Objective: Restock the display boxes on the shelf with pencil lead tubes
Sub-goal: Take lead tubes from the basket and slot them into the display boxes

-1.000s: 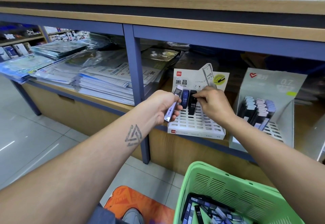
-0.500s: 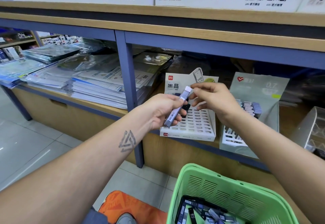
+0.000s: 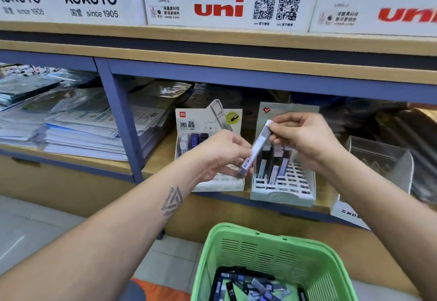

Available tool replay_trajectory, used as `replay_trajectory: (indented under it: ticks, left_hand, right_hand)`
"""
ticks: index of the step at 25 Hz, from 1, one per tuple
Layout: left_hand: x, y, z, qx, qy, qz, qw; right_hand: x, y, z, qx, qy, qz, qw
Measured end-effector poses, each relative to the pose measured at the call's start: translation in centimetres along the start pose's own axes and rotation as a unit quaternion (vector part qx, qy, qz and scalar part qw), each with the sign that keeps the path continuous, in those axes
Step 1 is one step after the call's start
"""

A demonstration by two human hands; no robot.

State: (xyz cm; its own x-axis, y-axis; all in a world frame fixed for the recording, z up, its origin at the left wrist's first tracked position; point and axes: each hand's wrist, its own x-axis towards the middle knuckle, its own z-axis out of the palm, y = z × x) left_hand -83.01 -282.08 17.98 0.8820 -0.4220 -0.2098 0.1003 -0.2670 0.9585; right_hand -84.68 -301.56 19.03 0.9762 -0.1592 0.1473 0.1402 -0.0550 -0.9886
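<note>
both hands pinch 1 lead tube (image 3: 256, 148), left hand (image 3: 222, 156) at its low end, right hand (image 3: 305, 135) at the white cap.

tube slants up to the right, above the right box (image 3: 283, 182); its open slots lie just below, right hand nearer. left box (image 3: 208, 149) sits beside, basket (image 3: 272, 253) below.
</note>
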Motion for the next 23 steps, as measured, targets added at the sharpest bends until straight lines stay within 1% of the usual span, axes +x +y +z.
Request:
replay_trajectory:
  ticks: [2,3,7,12,14,15,16,18,20,21,23]
  left_hand:
    - [0.5,0.1,1.3,0.074,-0.010,0.001,0.997]
    - [0.8,0.0,2.1,0.084,-0.018,0.000,0.996]
    - [1.4,0.1,4.3,0.081,-0.035,0.007,0.996]
    - [1.4,0.4,5.9,0.091,-0.054,0.005,0.994]
    - [1.3,0.7,5.8,0.139,-0.075,0.012,0.987]
    - [1.4,0.9,5.6,0.179,-0.069,0.024,0.981]
    - [1.6,1.1,5.3,0.214,-0.043,0.045,0.975]
    - [2.2,1.6,4.6,0.252,0.057,0.106,0.960]
    - [3.0,1.8,4.1,0.275,0.150,0.169,0.934]
    - [3.3,1.6,4.0,0.300,0.174,0.197,0.917]
    - [3.8,1.1,4.1,0.373,0.173,0.259,0.874]
  right_hand:
    - [-0.4,0.3,-1.9,-0.005,0.009,0.000,1.000]
    - [-0.7,0.4,-2.8,-0.006,0.002,-0.001,1.000]
    - [-1.7,1.0,-5.0,-0.029,-0.025,-0.023,0.999]
    - [-2.3,1.8,-6.6,-0.064,-0.017,-0.046,0.997]
    - [-2.3,1.9,-6.7,-0.101,0.000,-0.064,0.993]
    - [-2.3,1.8,-6.9,-0.123,0.009,-0.074,0.990]
    - [-2.3,1.7,-7.0,-0.145,0.018,-0.084,0.986]
    - [-2.3,1.7,-7.3,-0.194,0.038,-0.106,0.974]
    - [-2.3,1.8,-7.4,-0.235,0.050,-0.131,0.962]
    - [-2.3,1.9,-7.4,-0.245,0.052,-0.141,0.958]
    - [-2.4,2.4,-6.9,-0.241,0.044,-0.151,0.958]
